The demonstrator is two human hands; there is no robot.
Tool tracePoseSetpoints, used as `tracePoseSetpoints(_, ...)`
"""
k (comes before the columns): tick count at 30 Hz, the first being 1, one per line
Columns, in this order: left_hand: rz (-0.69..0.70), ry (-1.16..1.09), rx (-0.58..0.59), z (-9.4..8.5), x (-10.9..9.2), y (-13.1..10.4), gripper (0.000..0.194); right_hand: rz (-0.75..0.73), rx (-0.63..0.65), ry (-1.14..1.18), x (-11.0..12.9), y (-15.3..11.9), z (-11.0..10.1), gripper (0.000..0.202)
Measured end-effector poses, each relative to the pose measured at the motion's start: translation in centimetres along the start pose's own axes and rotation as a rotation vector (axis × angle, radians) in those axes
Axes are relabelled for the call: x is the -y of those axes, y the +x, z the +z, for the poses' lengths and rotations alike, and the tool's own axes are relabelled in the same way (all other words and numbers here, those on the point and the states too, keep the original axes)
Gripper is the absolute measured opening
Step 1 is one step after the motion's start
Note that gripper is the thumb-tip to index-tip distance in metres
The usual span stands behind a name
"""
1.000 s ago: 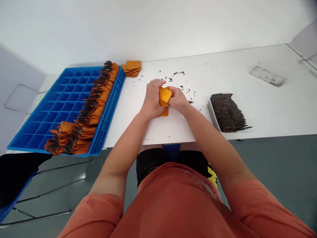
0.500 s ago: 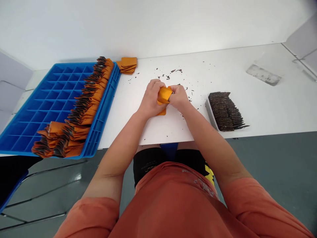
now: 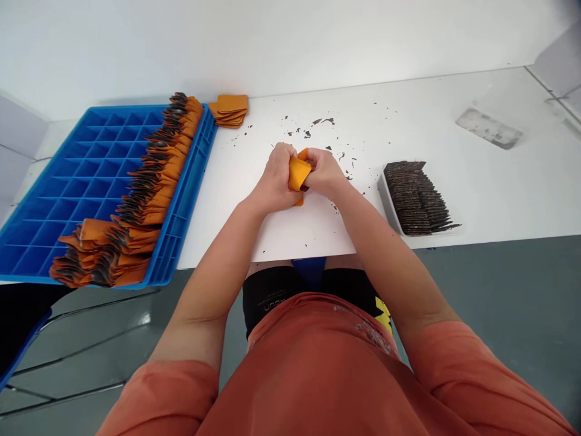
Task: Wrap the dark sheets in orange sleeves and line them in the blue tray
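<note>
My left hand (image 3: 278,181) is closed around a small orange pouch (image 3: 299,174) above the white table. Bent fingers of my right hand (image 3: 325,174) reach into the mouth of the pouch, where a bit of something dark shows under the fingertips. Whether those fingers grip the dark thing or the pouch wall is hidden. Another orange edge (image 3: 299,201) shows below my left hand. Dark flakes (image 3: 307,134) lie on the table beyond both hands.
At the left a blue divided tray (image 3: 181,233) holds a row of filled orange pouches (image 3: 175,163). Behind it sits a stack of orange pouches (image 3: 231,109). On the right are a white container (image 3: 389,203) of thin dark slices (image 3: 415,197) and a clear lid (image 3: 489,128).
My right fingers have gone deeper into the pouch mouth, and less of the dark thing shows. The pouch has turned slightly. The whole view has shifted a little.
</note>
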State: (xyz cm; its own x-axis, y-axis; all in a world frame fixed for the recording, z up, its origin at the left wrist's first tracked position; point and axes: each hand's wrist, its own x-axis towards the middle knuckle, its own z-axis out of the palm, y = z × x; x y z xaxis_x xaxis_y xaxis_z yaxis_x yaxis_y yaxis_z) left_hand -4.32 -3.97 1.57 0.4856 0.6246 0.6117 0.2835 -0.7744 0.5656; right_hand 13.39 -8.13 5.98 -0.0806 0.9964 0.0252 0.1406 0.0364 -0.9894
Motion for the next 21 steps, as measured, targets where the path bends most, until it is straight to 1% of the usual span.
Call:
tracePoseSetpoints(3,-0.03,0.03,0.007,0.1,-0.7,0.4,0.062,-0.132,-0.199,-0.05,-0.4,0.0,0.6,0.022)
tracePoseSetpoints(5,-0.038,0.051,-0.015,-0.3,-0.9,0.8,0.061,-0.214,-0.265,-0.049,-0.8,0.1,0.9,0.02)
tracePoseSetpoints(10,-0.042,0.051,-0.086,-1.2,-0.7,1.4,0.065,-0.415,-0.285,-0.113,-1.2,0.4,1.0,0.017)
tracePoseSetpoints(14,-0.046,0.006,-0.136,-1.3,-0.3,1.4,0.058,-0.533,-0.318,-0.178,-1.4,0.4,0.8,0.017)
tracePoseSetpoints(17,-0.052,-0.029,-0.15,-1.3,0.1,1.3,0.056,-0.64,-0.379,-0.217,-1.2,-0.1,0.6,0.017)
tracePoseSetpoints(19,-0.058,-0.045,-0.147,-1.2,0.3,1.4,0.057,-0.716,-0.453,-0.273,-0.9,-0.6,0.4,0.024)
tracePoseSetpoints(21,-0.062,-0.051,-0.15,-1.2,0.5,1.5,0.06,-0.782,-0.518,-0.323,-0.6,-1.1,0.2,0.04)
